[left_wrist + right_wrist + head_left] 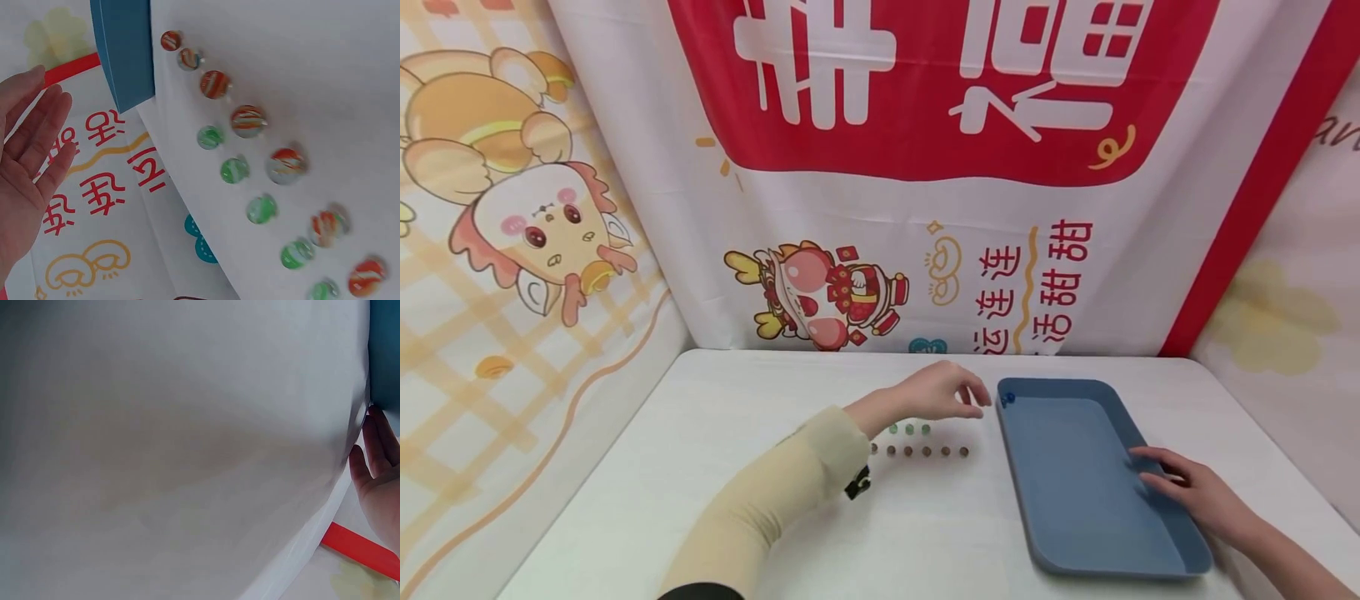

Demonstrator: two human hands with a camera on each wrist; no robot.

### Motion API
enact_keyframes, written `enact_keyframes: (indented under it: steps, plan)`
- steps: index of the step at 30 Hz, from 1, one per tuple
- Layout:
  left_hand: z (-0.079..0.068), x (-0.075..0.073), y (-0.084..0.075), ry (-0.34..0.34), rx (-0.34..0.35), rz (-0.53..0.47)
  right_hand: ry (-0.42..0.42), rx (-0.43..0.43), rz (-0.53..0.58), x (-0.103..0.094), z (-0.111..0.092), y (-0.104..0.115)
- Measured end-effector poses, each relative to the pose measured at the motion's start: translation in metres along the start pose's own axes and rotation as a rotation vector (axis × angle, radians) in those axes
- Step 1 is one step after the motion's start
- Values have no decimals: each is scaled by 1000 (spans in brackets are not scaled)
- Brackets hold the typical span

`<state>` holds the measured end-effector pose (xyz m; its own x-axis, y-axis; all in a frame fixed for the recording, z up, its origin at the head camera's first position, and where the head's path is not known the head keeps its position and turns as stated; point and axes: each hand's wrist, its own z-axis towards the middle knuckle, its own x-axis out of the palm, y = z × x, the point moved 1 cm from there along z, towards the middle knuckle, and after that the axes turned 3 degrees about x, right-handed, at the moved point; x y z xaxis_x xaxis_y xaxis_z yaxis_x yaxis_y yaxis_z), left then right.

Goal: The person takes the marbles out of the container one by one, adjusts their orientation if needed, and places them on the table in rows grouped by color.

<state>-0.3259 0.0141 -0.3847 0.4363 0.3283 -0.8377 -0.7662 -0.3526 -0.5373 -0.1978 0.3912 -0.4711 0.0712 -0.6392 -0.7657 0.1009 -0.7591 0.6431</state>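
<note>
My left hand (946, 392) hovers over the table just left of the tray's far-left corner, fingers loosely bent and nothing between them. In the left wrist view the left hand (28, 162) shows an empty palm beside the tray wall. The blue tray (1075, 483) lies lengthwise on the right, with small dark blue marbles (1008, 398) in its far-left corner. My right hand (1202, 496) rests at the tray's right rim, fingers extended over it. Below my left wrist are green marbles (910, 430) in a row, with orange-streaked marbles (248, 121) in a row nearer me.
The white table (925, 533) meets a white-and-red printed backdrop (925, 200) at its far edge. Patterned panels rise on both sides, the left panel (512, 367) bearing a cartoon animal. A dark strap piece (857, 483) shows at my left sleeve.
</note>
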Motion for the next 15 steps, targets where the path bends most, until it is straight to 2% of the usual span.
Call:
enact_keyframes:
  steps: [7,11,15]
  plan:
    - [35,1,0,-13,-25,43,5,3,13,0,-2,-3]
    - [50,1,2,-3,-39,76,-11,-23,23,0,0,-4]
    - [60,7,5,20,-65,100,-13,-37,21,-1,2,-4]
